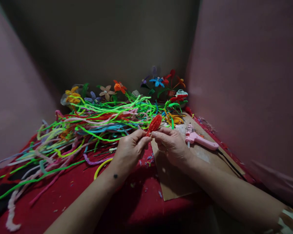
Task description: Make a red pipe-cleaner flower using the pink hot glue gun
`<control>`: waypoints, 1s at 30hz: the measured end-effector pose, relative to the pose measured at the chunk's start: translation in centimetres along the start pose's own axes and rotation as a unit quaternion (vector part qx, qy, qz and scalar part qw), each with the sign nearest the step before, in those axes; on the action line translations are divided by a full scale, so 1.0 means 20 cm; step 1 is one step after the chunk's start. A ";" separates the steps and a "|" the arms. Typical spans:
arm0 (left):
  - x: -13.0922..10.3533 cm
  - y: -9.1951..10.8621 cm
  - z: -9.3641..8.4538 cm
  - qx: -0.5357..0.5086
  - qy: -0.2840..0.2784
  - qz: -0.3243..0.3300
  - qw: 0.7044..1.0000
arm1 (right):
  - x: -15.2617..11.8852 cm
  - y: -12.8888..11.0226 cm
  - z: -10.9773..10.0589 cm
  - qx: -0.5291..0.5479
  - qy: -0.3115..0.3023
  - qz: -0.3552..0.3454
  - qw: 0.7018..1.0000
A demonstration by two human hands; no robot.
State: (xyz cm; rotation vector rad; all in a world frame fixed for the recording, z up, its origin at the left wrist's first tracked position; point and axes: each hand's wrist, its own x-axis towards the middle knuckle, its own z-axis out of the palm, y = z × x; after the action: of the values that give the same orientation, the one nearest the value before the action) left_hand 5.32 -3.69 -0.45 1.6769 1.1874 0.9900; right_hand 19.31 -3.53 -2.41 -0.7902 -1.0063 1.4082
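A red fuzzy petal-shaped piece [155,123] stands tilted up to the right between my hands, near the middle of the head view. My left hand [132,147] pinches its lower end from the left, fingers closed. From the right, my right hand [172,144] is closed in a pinch at the same lower end, and the fingertips of both hands nearly meet there. The exact grip at the tips is too small to make out.
Many coloured pipe cleaners [92,130] spread over the red cloth [83,191]. A pink glue gun [201,140] with a black cord lies on a brown board [175,185] at right. Fuzzy flowers [107,92] stand along the back, some in pots.
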 end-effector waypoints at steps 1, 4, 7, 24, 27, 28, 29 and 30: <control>0.00 0.00 0.00 -0.002 0.000 0.001 1.000 | 0.00 0.00 0.00 0.007 -0.002 -0.003 1.000; 0.00 -0.01 0.00 -0.005 0.002 0.004 1.000 | 0.00 0.01 0.01 0.026 -0.011 -0.018 0.999; 0.01 -0.01 0.00 0.004 0.006 -0.003 1.000 | -0.01 0.00 0.01 0.016 -0.006 -0.025 1.000; 0.00 -0.03 0.01 0.089 0.040 0.062 0.993 | -0.01 0.01 0.03 -0.019 0.025 -0.033 0.999; 0.00 -0.02 0.02 0.072 0.036 0.057 0.995 | -0.01 0.01 0.03 -0.011 0.030 -0.028 0.999; 0.00 -0.02 0.02 0.062 0.033 0.055 0.996 | -0.02 0.01 0.04 -0.010 0.032 -0.030 0.999; 0.00 -0.02 0.02 0.051 0.032 0.053 0.997 | -0.02 0.01 0.04 -0.011 0.036 -0.032 0.999; 0.00 -0.01 0.02 0.043 0.033 0.051 0.997 | -0.02 0.01 0.04 -0.014 0.041 -0.034 0.998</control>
State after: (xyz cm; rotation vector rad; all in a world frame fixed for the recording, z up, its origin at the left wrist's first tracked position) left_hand 5.65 -3.75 -0.81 1.7987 1.2125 1.0774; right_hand 18.56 -3.94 -2.40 -0.8198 -0.9840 1.2953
